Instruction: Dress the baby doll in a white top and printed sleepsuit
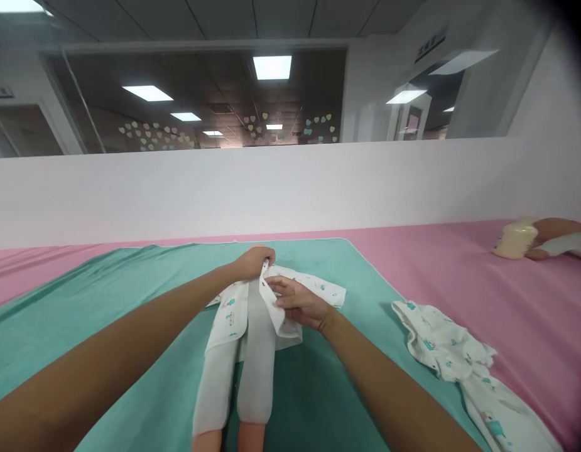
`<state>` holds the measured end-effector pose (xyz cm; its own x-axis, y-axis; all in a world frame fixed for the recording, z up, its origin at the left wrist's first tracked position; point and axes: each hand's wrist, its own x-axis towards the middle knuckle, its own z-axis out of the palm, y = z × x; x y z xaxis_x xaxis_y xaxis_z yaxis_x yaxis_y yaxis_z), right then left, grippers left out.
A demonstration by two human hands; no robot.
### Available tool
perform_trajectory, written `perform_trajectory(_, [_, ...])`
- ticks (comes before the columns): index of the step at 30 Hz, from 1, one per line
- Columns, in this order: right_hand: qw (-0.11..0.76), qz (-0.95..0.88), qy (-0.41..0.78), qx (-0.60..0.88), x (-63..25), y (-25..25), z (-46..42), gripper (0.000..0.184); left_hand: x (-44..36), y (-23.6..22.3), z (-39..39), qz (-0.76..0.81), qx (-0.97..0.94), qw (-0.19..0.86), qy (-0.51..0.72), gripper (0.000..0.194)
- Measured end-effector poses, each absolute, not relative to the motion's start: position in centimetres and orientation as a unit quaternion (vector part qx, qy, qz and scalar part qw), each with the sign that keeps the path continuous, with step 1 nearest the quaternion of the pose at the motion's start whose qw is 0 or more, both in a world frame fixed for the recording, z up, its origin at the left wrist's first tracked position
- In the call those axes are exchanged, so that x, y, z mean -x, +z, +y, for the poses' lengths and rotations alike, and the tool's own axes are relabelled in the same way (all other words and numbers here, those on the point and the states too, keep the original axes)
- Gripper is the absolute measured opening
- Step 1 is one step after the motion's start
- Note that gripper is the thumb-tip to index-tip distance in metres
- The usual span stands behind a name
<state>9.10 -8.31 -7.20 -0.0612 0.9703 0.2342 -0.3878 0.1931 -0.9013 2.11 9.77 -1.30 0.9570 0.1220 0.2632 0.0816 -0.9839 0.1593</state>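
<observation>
Teal blanket (139, 276) lying on pink mat (431, 257)

Head view: the blanket is reaching leftward; one loose garment (453, 342) is straddling its right edge. One printed shirt (230, 314) is hiding a doll's (255, 392) upper part, two legs (212, 389) emerging, lower ends cut off. Left hand (255, 260) is clenching the shirt's edge; right hand (302, 304) is touching its flap (274, 312), grip unclear. One bottle (515, 240) is resting far right.
</observation>
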Motion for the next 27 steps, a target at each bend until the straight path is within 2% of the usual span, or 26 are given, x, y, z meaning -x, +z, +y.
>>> perform_trajectory(5, [0.552, -0.515, 0.592, 0.282, -7.9, -6.4, -8.9, 0.042, 2.1, -0.8, 11.1, 0.096, -0.985, 0.016, 0.141, 0.013])
perform_trajectory(8, [0.593, -0.499, 0.548, 0.316, -8.4, -7.1, -8.3, 0.038, 4.8, -1.7, 10.8, 0.077, -0.988, 0.0, 0.137, 0.014])
perform_trajectory(11, [0.653, -0.475, 0.436, 0.397, -9.8, -8.8, -7.0, 0.031, 7.3, -3.5, 9.5, 0.08, -0.981, 0.008, 0.178, 0.021])
perform_trajectory(13, [0.665, -0.469, 0.315, 0.488, -10.6, -10.1, -6.0, 0.024, 8.6, -5.1, 8.4, 0.1, -0.967, 0.026, 0.231, 0.026])
perform_trajectory(16, [0.639, -0.476, 0.111, 0.594, -11.1, -11.6, -5.2, 0.015, 10.1, -7.4, 6.8, 0.077, -0.963, 0.026, 0.256, 0.036])
perform_trajectory(18, [0.594, -0.513, 0.035, 0.619, -10.9, -11.9, -5.2, 0.013, 10.8, -8.4, 5.8, 0.045, -0.969, 0.02, 0.243, 0.035])
perform_trajectory(21, [0.532, -0.556, 0.003, 0.639, -10.0, -11.3, -6.0, 0.016, 11.8, -8.9, 4.4, 0.048, -0.964, 0.011, 0.261, 0.03])
perform_trajectory(24, [0.532, -0.532, 0.007, 0.659, -8.4, -10.8, -7.7, 0.016, 12.5, -8.6, 3.1, 0.047, -0.953, -0.028, 0.299, 0.04])
perform_trajectory(27, [0.539, -0.508, 0.038, 0.671, -6.5, -11.4, -11.0, 0.016, 12.8, -8.2, 2.1, -0.003, -0.965, -0.069, 0.253, 0.046])
